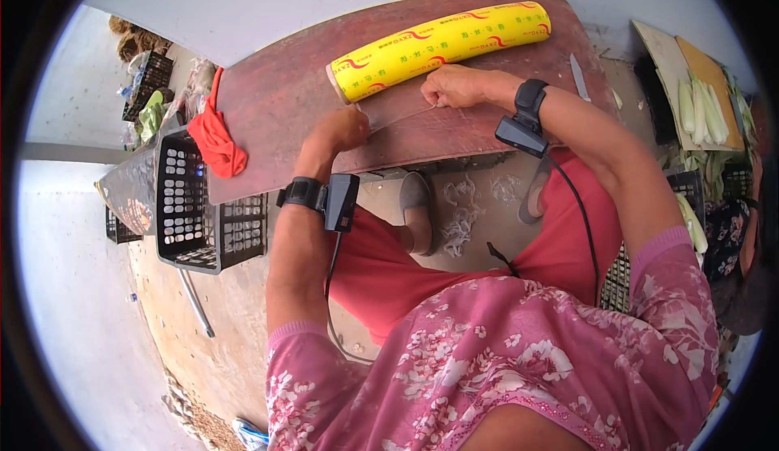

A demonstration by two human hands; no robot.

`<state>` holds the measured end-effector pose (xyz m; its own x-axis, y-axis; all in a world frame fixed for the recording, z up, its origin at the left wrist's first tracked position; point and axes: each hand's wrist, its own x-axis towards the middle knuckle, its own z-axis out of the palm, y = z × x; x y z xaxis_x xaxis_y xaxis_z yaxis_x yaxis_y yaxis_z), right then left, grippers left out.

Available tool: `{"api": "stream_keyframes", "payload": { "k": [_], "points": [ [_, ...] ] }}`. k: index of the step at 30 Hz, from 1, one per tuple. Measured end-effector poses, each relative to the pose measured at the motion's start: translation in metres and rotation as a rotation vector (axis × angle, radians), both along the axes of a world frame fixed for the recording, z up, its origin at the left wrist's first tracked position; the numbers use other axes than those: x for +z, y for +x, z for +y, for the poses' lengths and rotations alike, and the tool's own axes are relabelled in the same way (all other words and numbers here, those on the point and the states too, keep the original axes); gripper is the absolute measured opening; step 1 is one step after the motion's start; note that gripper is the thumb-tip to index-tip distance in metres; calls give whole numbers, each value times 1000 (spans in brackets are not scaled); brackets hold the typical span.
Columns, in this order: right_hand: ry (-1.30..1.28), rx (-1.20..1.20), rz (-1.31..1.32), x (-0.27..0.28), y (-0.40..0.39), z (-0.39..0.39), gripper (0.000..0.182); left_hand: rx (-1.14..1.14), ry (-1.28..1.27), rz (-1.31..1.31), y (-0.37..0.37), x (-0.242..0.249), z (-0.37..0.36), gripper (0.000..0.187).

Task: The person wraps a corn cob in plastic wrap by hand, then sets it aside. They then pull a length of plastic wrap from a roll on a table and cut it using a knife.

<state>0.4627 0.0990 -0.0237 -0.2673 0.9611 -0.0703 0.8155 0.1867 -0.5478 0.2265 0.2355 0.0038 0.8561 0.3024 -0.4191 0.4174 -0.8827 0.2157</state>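
Note:
A yellow roll of plastic film (pixel 438 49) with red and green print lies across the far part of the dark red table (pixel 276 69). My left hand (pixel 342 129) is closed just in front of the roll's left end. Fingers pinched, my right hand (pixel 453 87) is at the roll's near side, around its middle. Between the two hands stretches a thin clear strip of film (pixel 399 118), low over the tabletop, with one end at each hand. Both wrists wear black straps with small devices.
A knife (pixel 579 77) lies at the table's right side. On the left, a red cloth (pixel 217 141) hangs by a black crate (pixel 182 207). Green-white vegetables (pixel 703 112) rest on a board at right. Film scraps (pixel 460 215) litter the floor beneath the table.

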Motion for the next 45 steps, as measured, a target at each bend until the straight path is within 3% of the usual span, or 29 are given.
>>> {"api": "stream_keyframes", "payload": {
  "k": [7, 15, 18, 21, 25, 30, 33, 36, 39, 42, 45],
  "points": [
    [79, 22, -259, 16, -16, -24, 5, -75, 122, 122, 7, -7, -5, 24],
    [38, 33, -563, 22, -42, -66, 17, -45, 216, -204, -10, 4, -30, 14],
    [88, -3, -536, 14, -42, -81, 33, -29, 236, -290, -10, 12, -43, 14],
    [211, -33, -513, 9, -41, -89, 30, -61, 253, -309, -10, 10, -43, 15],
    [117, -40, -517, 12, -43, -93, 31, -180, 344, -335, -12, 1, -37, 19],
    [44, -5, -477, 26, -41, -91, 28, -126, 206, -371, -9, -9, -33, 13],
    [99, -165, -417, 23, -32, -79, 27, -96, 184, -365, -8, -10, -33, 15],
    [118, -514, 120, 13, -21, -53, 22, -65, 145, -344, -9, -8, -33, 16],
    [-337, -998, 993, 16, -22, -33, 24, -90, 96, -283, -9, 6, -37, 14],
    [-276, -1070, 1253, 14, -29, -28, 26, -76, -47, -225, -8, 6, -29, 10],
    [-249, -1084, 1341, 10, -31, -22, 40, -59, -189, -250, -10, 1, -17, 9]
  ]
}}
